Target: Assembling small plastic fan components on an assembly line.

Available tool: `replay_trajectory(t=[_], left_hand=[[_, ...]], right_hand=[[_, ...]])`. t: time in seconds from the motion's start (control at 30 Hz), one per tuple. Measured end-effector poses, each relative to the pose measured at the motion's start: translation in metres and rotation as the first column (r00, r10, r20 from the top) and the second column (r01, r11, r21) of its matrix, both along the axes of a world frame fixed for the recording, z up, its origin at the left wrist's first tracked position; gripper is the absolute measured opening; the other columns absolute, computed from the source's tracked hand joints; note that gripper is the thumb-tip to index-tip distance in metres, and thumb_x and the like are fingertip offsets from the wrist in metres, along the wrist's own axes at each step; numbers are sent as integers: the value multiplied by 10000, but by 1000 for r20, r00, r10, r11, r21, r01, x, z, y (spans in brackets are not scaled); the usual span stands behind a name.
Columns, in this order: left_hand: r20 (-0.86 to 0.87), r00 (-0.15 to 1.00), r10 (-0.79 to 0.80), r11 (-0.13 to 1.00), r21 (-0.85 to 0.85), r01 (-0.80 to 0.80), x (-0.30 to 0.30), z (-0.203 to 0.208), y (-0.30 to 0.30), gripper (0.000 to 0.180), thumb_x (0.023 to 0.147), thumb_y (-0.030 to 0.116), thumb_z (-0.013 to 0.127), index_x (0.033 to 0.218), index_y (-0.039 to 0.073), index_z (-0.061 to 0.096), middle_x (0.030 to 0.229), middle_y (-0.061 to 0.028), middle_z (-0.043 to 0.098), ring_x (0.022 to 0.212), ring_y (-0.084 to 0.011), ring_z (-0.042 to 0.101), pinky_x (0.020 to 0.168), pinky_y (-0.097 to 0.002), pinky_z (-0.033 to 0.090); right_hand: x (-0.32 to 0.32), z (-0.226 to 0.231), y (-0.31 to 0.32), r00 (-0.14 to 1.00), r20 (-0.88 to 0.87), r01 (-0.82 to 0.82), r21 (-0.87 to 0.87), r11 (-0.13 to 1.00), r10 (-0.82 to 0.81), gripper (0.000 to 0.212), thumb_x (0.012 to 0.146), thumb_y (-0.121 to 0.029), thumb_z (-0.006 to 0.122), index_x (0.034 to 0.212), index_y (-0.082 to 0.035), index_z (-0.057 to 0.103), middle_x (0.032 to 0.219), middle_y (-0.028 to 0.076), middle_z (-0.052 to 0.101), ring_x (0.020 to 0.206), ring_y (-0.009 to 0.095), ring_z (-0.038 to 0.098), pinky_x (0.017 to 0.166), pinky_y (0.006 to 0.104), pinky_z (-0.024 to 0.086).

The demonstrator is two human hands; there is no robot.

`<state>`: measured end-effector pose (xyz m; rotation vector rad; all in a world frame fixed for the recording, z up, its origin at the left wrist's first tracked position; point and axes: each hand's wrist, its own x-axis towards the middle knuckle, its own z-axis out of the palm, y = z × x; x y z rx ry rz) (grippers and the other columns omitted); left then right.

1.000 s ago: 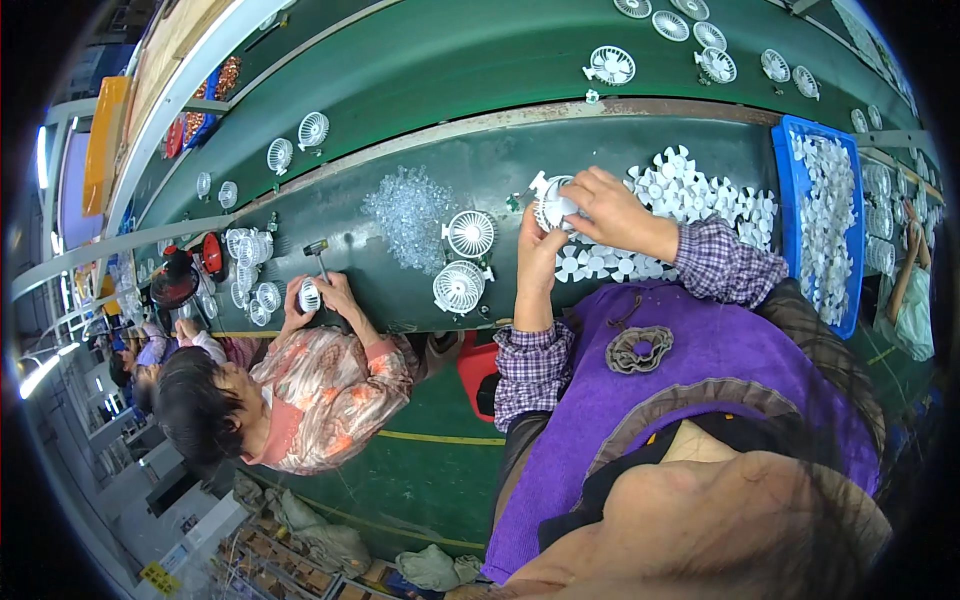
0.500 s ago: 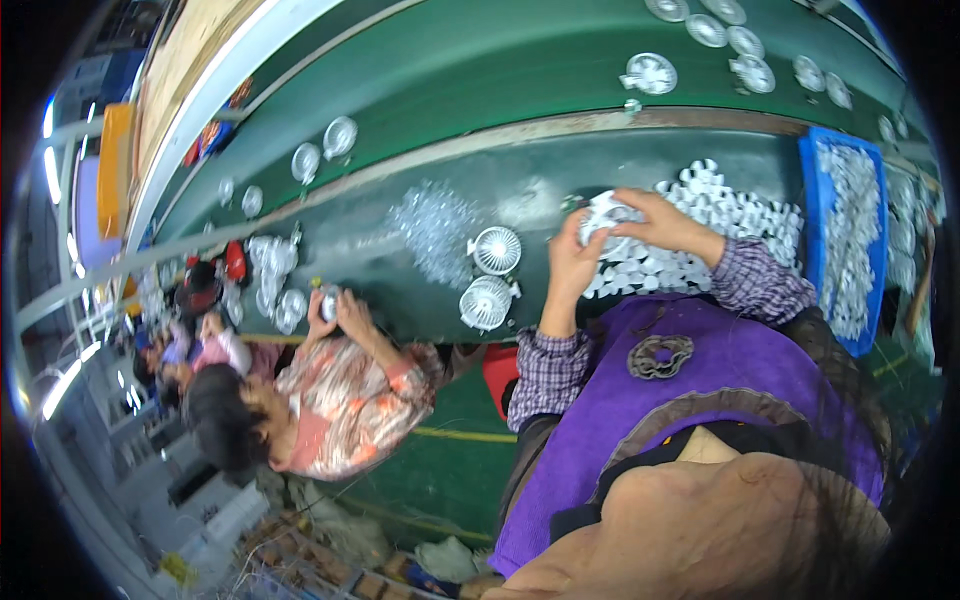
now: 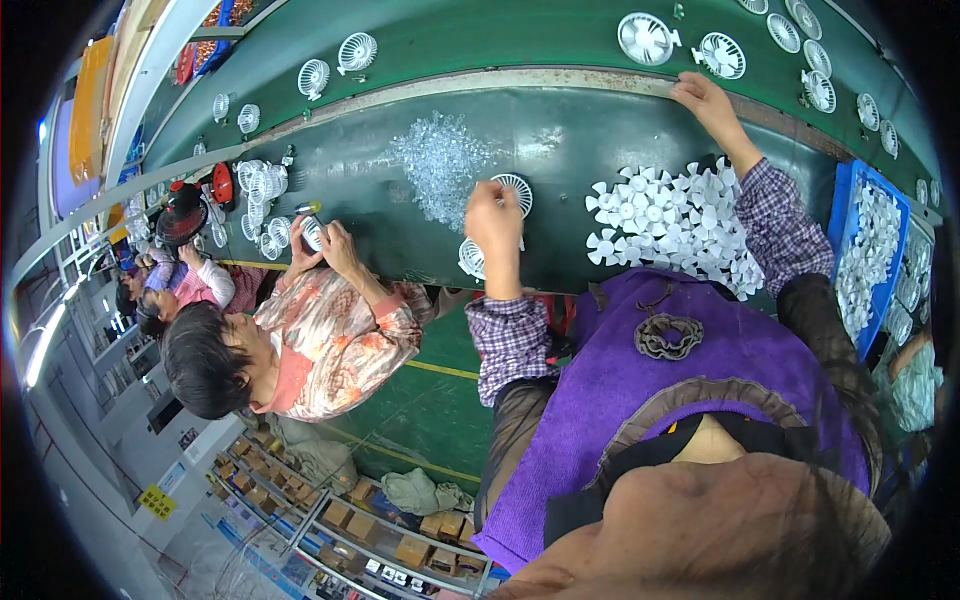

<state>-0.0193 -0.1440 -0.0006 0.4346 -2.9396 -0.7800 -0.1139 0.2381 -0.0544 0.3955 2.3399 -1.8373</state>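
Note:
My left hand [image 3: 493,222] is closed at the edge of a white round fan grille [image 3: 514,192]. Its fingertips are partly hidden, so what they pinch cannot be made out. A second fan grille [image 3: 471,258] lies just below, partly covered by my wrist. My right hand [image 3: 706,102] reaches over the belt's near rail with fingers stretched out and nothing visible in them. Just past it on the green belt lies a white fan [image 3: 721,56] with blades inside. White fan blades [image 3: 668,218] lie heaped on the table between my forearms.
Small clear parts [image 3: 438,160] are piled left of my left hand. At the right stands a blue bin [image 3: 848,215] of white parts. More fans [image 3: 645,38] lie along the conveyor belt [image 3: 520,40]. A co-worker [image 3: 310,345] handles a fan on my left.
My hands have parted from the white fan they held together. The right has moved up to the belt, where another fan now lies; the left has moved left to the grilles.

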Motion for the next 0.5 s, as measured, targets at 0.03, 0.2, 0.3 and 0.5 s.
replay_trajectory(t=[0.03,0.2,0.3,0.5], left_hand=[[70,997,14,989,-150,-3,1,-2,-12,192,776,264,684,830,80,666,813,-131,678,790,-334,649,701,-434,503],[429,903,-15,861,-454,230,-6,-8,-44,323,746,350,654,880,62,709,912,-127,679,880,-317,633,781,-431,491],[657,752,56,876,-394,279,-21,-22,-46,320,748,330,607,943,108,731,1042,-151,680,1008,-313,635,860,-396,487],[506,860,-69,889,-359,283,-7,-29,-50,260,729,270,595,886,99,711,885,-177,684,814,-361,667,710,-469,527]], right_hand=[[3,-8,11,1000,25,-15,41,999,14,390,843,-236,691,1121,12,578,991,77,636,902,153,599,804,254,461],[46,-2,9,984,176,18,18,1000,-21,206,883,-201,621,993,-26,622,885,17,635,802,105,585,701,235,443],[72,4,8,980,187,67,-9,998,-64,197,892,-205,614,981,-31,635,861,8,638,759,102,591,679,245,460],[98,31,30,983,121,149,-97,984,-136,182,898,-188,615,960,-17,631,832,12,633,741,84,579,671,233,474]])
